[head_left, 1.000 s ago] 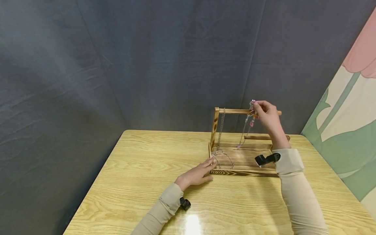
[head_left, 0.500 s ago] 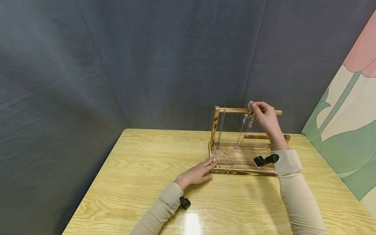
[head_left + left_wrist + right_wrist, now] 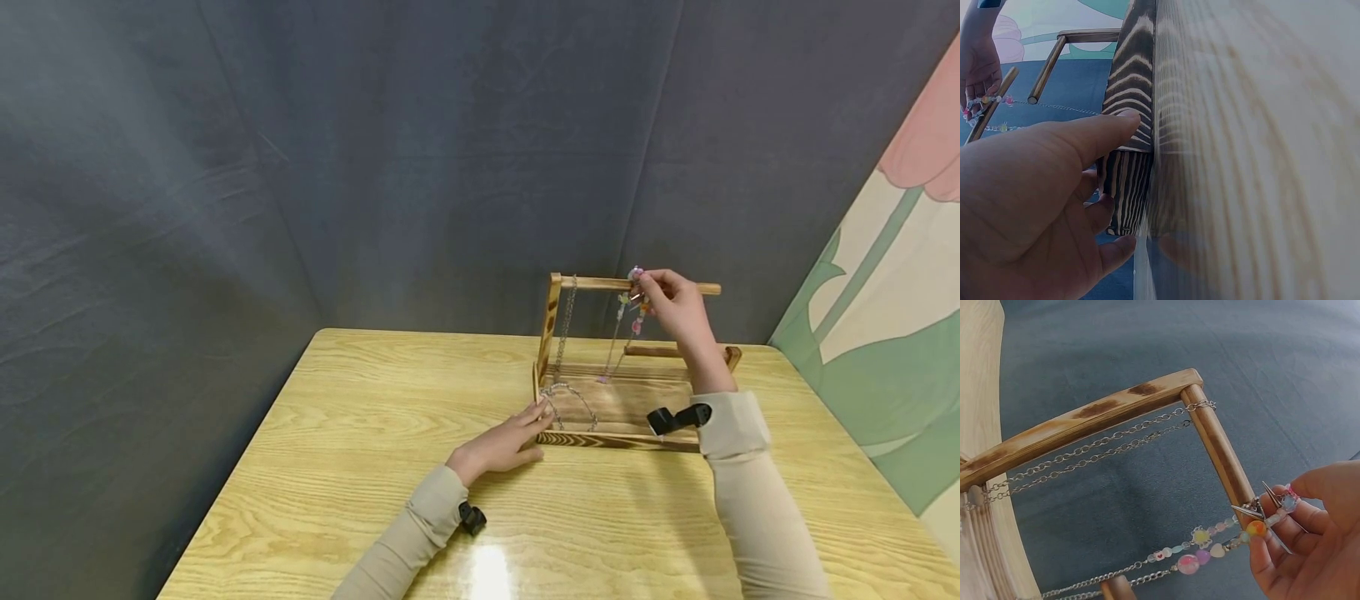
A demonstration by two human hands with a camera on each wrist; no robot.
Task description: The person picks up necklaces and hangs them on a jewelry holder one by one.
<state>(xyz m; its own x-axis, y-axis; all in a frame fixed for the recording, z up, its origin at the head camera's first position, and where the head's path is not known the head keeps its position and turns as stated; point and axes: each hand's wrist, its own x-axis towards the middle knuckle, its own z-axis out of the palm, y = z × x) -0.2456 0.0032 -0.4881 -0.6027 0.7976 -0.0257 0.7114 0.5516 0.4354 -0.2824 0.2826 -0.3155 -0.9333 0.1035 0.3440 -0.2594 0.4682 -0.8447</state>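
My right hand (image 3: 678, 308) pinches a beaded necklace (image 3: 1200, 559) of pastel beads, silver chain and metal spikes at the top rod (image 3: 1219, 450) of a wooden jewelry stand (image 3: 550, 325). Some of its beads lie over the rod; the chain ends hang below toward the tray. My left hand (image 3: 498, 442) holds the front left corner of the stand's tray (image 3: 1129, 94), thumb on the front wall and fingers at the side. A silver chain necklace (image 3: 566, 321) hangs near the rod's left end. Another chain (image 3: 581, 400) drapes inside the tray by my left fingers.
The stand stands on a light wood-grain table (image 3: 375, 392). A lower, shorter rod (image 3: 652, 352) sits at the stand's right side. Behind the table hangs a dark grey curtain (image 3: 450, 167), and a wall with a painted flower (image 3: 900, 275) is at the right.
My right hand has moved slightly left and then down with the beaded necklace, bringing its beads closer to the top rod. My left hand has stayed at the tray corner.
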